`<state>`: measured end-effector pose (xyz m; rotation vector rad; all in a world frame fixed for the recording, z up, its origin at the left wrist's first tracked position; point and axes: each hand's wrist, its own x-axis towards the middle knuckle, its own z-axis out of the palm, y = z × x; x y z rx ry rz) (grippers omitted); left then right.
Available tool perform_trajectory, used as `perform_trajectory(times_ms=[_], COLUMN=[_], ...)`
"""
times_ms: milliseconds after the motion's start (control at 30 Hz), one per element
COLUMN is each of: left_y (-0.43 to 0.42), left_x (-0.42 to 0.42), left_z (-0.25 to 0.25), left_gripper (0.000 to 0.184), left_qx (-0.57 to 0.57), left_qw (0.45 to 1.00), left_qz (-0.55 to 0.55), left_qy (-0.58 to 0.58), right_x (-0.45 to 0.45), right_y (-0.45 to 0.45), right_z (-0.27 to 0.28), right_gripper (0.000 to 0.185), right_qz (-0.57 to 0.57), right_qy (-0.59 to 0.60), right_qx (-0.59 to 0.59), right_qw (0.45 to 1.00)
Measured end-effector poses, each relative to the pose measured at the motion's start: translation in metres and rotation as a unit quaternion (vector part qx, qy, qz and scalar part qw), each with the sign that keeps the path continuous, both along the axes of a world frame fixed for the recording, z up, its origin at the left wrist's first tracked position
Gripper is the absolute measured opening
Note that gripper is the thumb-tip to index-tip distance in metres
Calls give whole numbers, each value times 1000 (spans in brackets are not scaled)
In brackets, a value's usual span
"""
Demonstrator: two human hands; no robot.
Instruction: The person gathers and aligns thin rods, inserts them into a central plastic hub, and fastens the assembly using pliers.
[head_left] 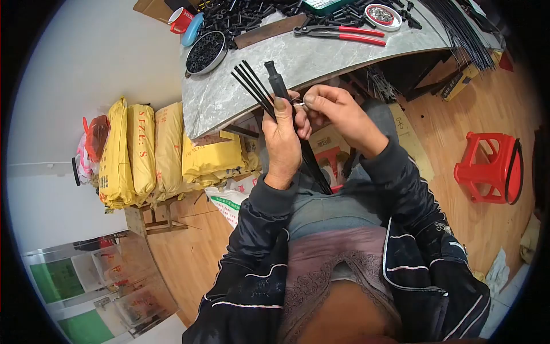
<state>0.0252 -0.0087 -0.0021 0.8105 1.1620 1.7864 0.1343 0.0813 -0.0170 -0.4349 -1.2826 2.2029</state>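
my left hand (pixel 282 140) is closed around a bundle of thin black rods (pixel 251 85) and a thicker black piece (pixel 277 80), just off the near edge of the table (pixel 246 106); the rods are straight and slender, their upper ends slightly fanned out, their lower lengths running down toward my lap; right of them the thicker piece stands tilted, matte, with a flared end and a narrower neck above a wider body; my right hand (pixel 344 117), also by the table's near edge, has thumb and forefinger pinched together on a small pale piece (pixel 300 104), close against the bundle, too small for me to make out its shape.

left of the table, yellow sacks (pixel 142 150) stand side by side, their contents hidden; on the table's left end, a round white-rimmed dish (pixel 221 56) is full of small black parts; a red mug (pixel 179 22) is beyond it; at the table's far side, a green tray (pixel 327 6) is cut off by my view; right of it, a round white dish (pixel 395 24) holds small silvery bits.
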Motion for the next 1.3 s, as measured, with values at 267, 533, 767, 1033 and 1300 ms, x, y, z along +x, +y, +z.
perform_trajectory(times_ms=[267, 533, 767, 1033, 1300], left_y=[-2, -4, -6, -6, -1], left_x=[-1, -7, -9, -20, -23], left_z=[0, -5, -3, -10, -15], left_gripper=[41, 49, 46, 45, 38], left_qx=[3, 19, -10, -40, -18], left_qw=[999, 998, 993, 998, 997], left_qz=[-37, -65, -70, 34, 38], left_qy=[-33, 3, -95, -33, -58], right_x=[11, 17, -6, 3, 54], right_y=[24, 134, 130, 121, 7], right_z=[16, -3, 0, 7, 19], right_gripper=[19, 20, 32, 23, 25], right_qz=[84, -377, -278, -266, -194], right_qy=[-89, -407, -455, -303, -290], right_qx=[11, 675, 706, 583, 511], right_qw=[993, 486, 466, 705, 786])
